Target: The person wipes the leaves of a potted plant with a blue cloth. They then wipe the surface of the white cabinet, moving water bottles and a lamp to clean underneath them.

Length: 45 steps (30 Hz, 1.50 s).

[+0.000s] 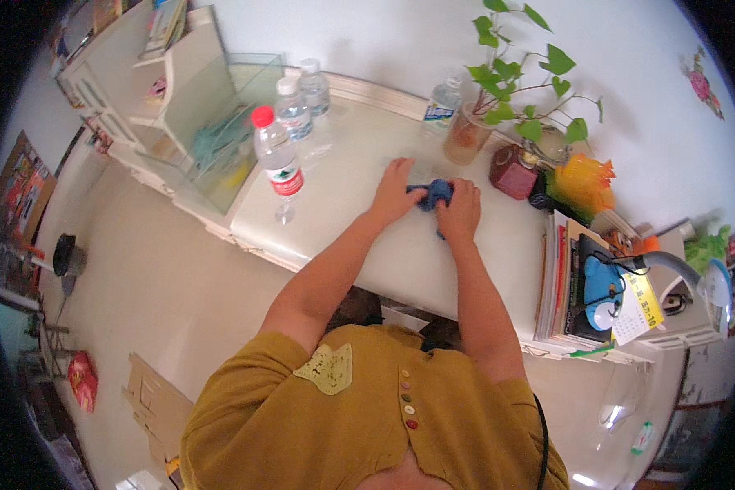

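Both hands are over the white desk (337, 226) in the head view. Between them is a small dark blue object (436, 195), perhaps cloth or a knotted band; its exact kind cannot be told. My right hand (460, 208) grips its right side, thumb in front. My left hand (395, 193) touches its left side with the thumb, the other fingers stretched away and apart. A short blue end hangs below, beside my right hand.
Plastic bottles, one with a red cap (278, 153), stand at the left by a glass tank (220, 153). Behind are a bottle (443, 104) and a potted vine (465, 135). A dark red box (513, 173), upright books (554, 282) and a desk lamp (680, 269) stand at the right.
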Each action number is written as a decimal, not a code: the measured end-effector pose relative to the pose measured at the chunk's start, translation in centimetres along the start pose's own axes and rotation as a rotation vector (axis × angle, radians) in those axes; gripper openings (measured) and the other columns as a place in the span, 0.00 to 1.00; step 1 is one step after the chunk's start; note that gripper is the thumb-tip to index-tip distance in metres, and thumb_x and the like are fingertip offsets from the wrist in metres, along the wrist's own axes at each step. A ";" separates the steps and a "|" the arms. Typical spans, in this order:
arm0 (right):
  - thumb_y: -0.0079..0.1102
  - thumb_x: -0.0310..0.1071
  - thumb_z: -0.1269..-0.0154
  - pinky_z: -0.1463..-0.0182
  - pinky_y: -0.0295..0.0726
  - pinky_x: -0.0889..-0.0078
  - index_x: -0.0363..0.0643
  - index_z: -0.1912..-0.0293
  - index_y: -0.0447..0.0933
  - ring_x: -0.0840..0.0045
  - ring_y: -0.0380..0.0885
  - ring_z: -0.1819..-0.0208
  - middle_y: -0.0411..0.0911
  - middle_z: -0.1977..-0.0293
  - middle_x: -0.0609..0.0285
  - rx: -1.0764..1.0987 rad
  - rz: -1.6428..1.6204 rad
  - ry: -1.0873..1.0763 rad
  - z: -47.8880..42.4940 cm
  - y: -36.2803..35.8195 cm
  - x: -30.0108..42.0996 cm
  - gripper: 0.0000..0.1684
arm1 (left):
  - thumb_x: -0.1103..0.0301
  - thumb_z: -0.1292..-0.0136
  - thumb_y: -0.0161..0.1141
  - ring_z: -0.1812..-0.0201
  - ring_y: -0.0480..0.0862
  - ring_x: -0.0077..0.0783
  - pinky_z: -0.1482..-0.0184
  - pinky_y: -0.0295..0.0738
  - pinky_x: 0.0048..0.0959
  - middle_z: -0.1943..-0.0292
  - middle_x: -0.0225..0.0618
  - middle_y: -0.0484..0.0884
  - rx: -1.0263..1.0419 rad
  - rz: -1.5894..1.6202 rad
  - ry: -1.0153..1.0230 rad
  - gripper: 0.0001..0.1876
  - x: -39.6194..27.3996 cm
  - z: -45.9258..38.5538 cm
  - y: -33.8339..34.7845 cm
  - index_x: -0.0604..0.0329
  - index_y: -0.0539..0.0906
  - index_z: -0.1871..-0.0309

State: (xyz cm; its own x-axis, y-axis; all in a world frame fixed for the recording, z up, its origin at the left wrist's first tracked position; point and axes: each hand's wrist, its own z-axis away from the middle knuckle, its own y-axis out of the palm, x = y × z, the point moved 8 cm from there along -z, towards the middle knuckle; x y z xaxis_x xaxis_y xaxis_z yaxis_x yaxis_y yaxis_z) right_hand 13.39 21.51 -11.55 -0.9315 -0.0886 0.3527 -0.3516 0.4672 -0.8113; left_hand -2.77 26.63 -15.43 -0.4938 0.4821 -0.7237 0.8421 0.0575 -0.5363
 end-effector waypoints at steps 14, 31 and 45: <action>0.69 0.30 0.50 0.43 0.75 0.56 0.47 0.54 0.83 0.58 0.73 0.48 0.76 0.54 0.59 0.002 -0.050 -0.193 3.5 -0.8 2.7 0.19 | 0.66 0.50 0.80 0.35 0.72 0.51 0.31 0.66 0.45 0.39 0.54 0.73 -0.861 -0.211 -0.141 0.46 -1.6 12.6 -23.5 0.65 0.65 0.30; 0.60 0.24 0.45 0.46 0.78 0.62 0.43 0.52 0.83 0.62 0.78 0.52 0.80 0.57 0.56 0.039 -0.658 -0.030 8.2 -2.2 4.4 0.19 | 0.61 0.46 0.79 0.60 0.87 0.33 0.56 0.82 0.31 0.58 0.42 0.87 -0.415 0.354 -0.250 0.33 0.5 10.8 -17.9 0.64 0.72 0.43; 0.60 0.31 0.41 0.20 0.52 0.54 0.41 0.24 0.56 0.50 0.57 0.23 0.58 0.25 0.43 -0.257 -0.848 -0.316 7.4 -11.7 15.8 0.46 | 0.62 0.27 0.61 0.24 0.65 0.47 0.23 0.54 0.45 0.25 0.47 0.66 -0.110 0.087 0.280 0.34 -5.4 10.9 -4.9 0.60 0.61 0.23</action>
State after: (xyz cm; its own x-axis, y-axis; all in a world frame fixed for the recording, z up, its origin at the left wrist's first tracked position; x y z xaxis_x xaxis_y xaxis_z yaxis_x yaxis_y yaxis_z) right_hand 2.06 8.14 0.07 -0.3690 -0.7053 0.6053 -0.9282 0.3135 -0.2006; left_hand -6.55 14.17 -13.62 -0.3528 0.7107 -0.6086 0.9045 0.0926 -0.4163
